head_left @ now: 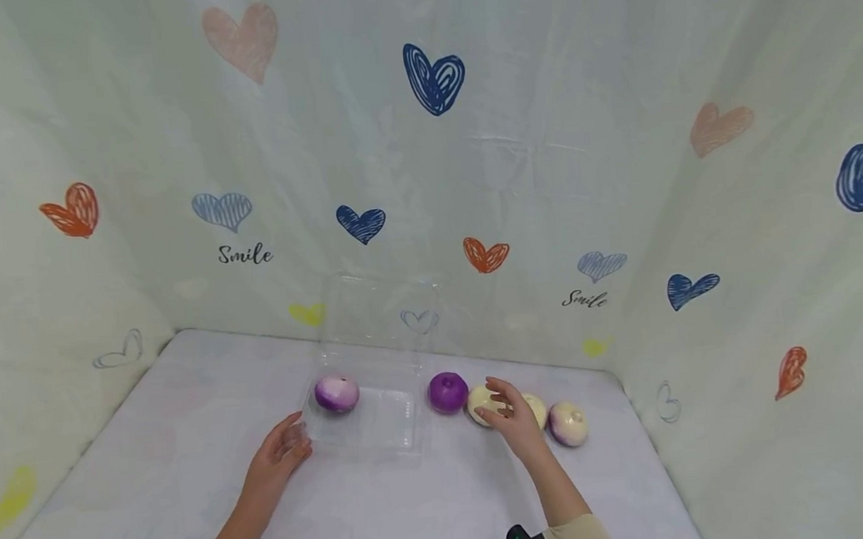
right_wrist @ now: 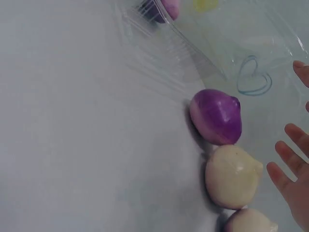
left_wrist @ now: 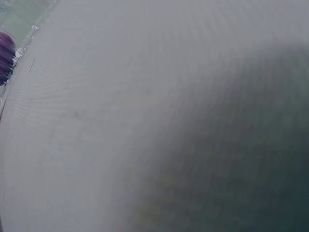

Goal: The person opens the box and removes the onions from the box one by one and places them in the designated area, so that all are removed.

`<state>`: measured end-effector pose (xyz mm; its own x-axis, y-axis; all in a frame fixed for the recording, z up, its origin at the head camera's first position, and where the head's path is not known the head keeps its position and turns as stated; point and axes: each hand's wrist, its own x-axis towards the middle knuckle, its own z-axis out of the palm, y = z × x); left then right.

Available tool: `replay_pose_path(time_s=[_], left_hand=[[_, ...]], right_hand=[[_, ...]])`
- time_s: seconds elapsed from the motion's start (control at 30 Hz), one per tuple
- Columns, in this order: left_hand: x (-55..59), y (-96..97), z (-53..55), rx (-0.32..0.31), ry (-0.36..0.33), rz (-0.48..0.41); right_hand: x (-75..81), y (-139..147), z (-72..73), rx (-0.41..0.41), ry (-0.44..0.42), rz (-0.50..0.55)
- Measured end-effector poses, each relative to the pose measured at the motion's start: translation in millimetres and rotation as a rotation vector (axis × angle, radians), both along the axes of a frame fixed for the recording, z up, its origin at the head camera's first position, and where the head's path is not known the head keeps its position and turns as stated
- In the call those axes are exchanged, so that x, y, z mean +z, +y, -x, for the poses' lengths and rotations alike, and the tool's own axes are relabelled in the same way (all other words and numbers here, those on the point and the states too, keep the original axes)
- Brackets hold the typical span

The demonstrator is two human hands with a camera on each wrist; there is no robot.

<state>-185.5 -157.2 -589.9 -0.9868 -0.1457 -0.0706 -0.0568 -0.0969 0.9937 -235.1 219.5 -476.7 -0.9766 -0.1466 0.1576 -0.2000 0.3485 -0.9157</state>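
Observation:
A clear plastic clamshell box [head_left: 382,419] lies with its lid [head_left: 378,315] raised at the back, and a purple-and-white onion [head_left: 337,393] sits at its left side. My left hand [head_left: 281,453] is at the box's left edge, fingertips and thumb loosely bent against it. Over a pale onion [head_left: 480,406] in the row to the right hovers my right hand [head_left: 516,422], fingers spread and partly covering it. In the right wrist view, the fingers [right_wrist: 289,157] stand apart beside a pale onion [right_wrist: 232,177].
A purple onion [head_left: 448,393] stands left of that pale one. To its right are another pale onion [head_left: 536,408] and a white onion with purple patches [head_left: 568,424]. A heart-printed curtain [head_left: 507,172] hangs round the white-covered table [head_left: 388,515]. The left wrist view mostly shows blurred cloth.

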Motion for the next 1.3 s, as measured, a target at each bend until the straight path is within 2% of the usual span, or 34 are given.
replay_pose_path(time_s=[0.33,0.57,0.8,1.07,1.3], left_hand=[[6.0,0.3,-0.7,-0.012,-0.038,-0.008],[8.8,0.9,-1.9,-0.018,-0.024,-0.036],[6.2,-0.5,-1.4,-0.016,-0.002,-0.044],[6.4,-0.5,-2.1,-0.01,0.003,-0.02],[5.1,-0.3,-1.7,-0.011,0.011,-0.037]], right_hand=[[-5.9,-33.8,-5.5,0.082,-0.028,0.052],[-9.3,-54.7,-7.0,0.119,-0.017,0.085],[-4.3,-74.4,-8.8,0.139,-0.003,0.077],[-1.4,-96.7,-4.0,0.172,0.003,0.051],[0.0,-114.1,0.1,0.201,0.016,0.042]])
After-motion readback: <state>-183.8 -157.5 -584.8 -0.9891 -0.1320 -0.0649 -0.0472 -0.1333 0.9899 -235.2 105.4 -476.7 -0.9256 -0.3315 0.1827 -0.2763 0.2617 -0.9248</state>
